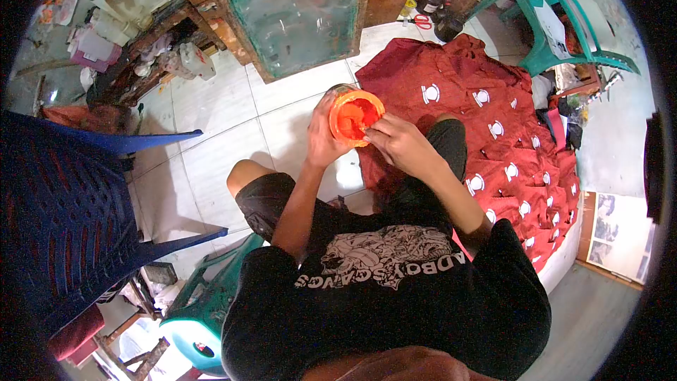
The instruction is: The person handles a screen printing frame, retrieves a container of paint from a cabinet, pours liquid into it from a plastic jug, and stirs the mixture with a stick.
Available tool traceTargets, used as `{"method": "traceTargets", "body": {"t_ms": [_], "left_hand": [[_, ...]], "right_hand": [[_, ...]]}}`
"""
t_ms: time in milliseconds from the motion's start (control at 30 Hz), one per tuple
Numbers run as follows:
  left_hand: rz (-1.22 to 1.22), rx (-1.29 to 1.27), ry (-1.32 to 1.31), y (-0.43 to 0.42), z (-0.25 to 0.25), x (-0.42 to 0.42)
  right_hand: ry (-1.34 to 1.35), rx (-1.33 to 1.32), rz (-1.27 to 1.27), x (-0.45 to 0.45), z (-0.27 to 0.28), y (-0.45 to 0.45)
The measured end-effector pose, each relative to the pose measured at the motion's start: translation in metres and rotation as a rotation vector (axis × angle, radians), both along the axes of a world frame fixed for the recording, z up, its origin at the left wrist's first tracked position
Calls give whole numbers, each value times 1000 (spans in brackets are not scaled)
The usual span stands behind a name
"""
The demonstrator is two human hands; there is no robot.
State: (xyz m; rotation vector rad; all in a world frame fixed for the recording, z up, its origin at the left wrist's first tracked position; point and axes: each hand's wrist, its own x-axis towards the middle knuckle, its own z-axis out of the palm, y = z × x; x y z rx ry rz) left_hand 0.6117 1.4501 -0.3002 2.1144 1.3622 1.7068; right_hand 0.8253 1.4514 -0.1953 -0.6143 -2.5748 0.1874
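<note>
My left hand [323,130] is wrapped around an orange tub [336,114], holding it up in front of my knees with its mouth toward me. Thick orange paste [361,111] coats the inside of the tub. At the tub's right rim, the fingers of my right hand [403,144] are pinched together. What they grip reaches into the tub but is too small and covered to make out.
Red cloth [451,77] with repeated white prints spreads to the right. A framed screen [300,17] leans ahead on the tiled floor [218,99]. Red-handled scissors [421,22] lie beyond the cloth. A blue chair [63,219] stands left, a green chair [546,25] at right.
</note>
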Motion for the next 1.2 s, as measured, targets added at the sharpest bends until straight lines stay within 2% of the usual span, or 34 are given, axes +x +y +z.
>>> {"method": "traceTargets", "body": {"t_ms": [167,400,567,700,767,867,933,1033,1200], "left_hand": [[-3,59,-2,3,-1,0],[13,64,64,3,-6,-4],[22,34,104,3,-2,-3],[28,28,80,7,-4,-1],[40,13,79,8,-3,1],[40,-4,51,8,2,3],[36,0,19,5,4,5],[157,-136,-63,2,10,3],[169,-137,-76,2,-4,-2]], "right_hand": [[69,80,-86,-4,15,0],[93,-7,-225,-14,-16,-1],[367,-383,-494,-25,-26,-6],[474,-575,-589,-28,-42,2],[618,-717,-627,-27,-47,5],[629,-579,-630,-19,-49,10],[633,-569,-625,-15,-25,1],[547,-448,-637,-13,0,3],[642,-425,-644,-5,13,-5]]}}
